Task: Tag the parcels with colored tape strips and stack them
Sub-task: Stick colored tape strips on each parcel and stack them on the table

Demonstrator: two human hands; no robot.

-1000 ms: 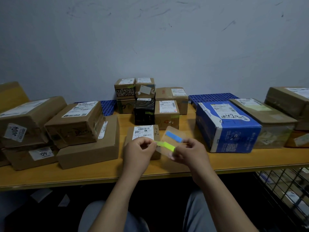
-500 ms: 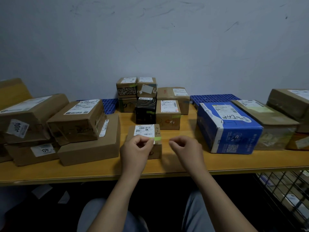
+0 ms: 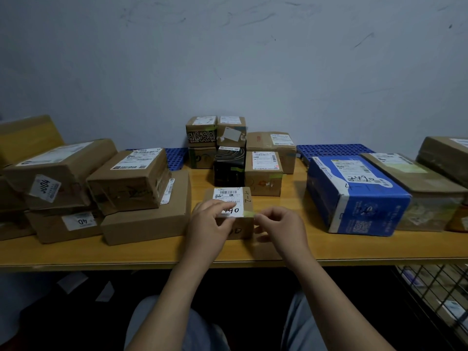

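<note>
A small brown parcel (image 3: 247, 198) with a white barcode label stands on the wooden table (image 3: 152, 254) in front of me. A short green tape strip (image 3: 249, 213) lies on its top at the front right edge. My left hand (image 3: 211, 222) rests on the parcel, its fingers laid over the label. My right hand (image 3: 279, 225) is at the parcel's right side, fingers curled, thumb and forefinger pinching the strip's right end. Behind the parcel is a stack of small parcels (image 3: 229, 150), some with green tape on them.
Large brown parcels (image 3: 126, 178) are piled at the left, and a flat one (image 3: 147, 224) is close beside my left hand. A blue box (image 3: 354, 193) and more brown parcels (image 3: 415, 186) are at the right. Blue perforated trays (image 3: 329, 149) lie at the back. A wire basket (image 3: 435, 287) is below right.
The clear backing sheet with the blue strip has gone from my hands. The green strip moved from between my hands onto the parcel's front right edge. Both hands came down to the parcel.
</note>
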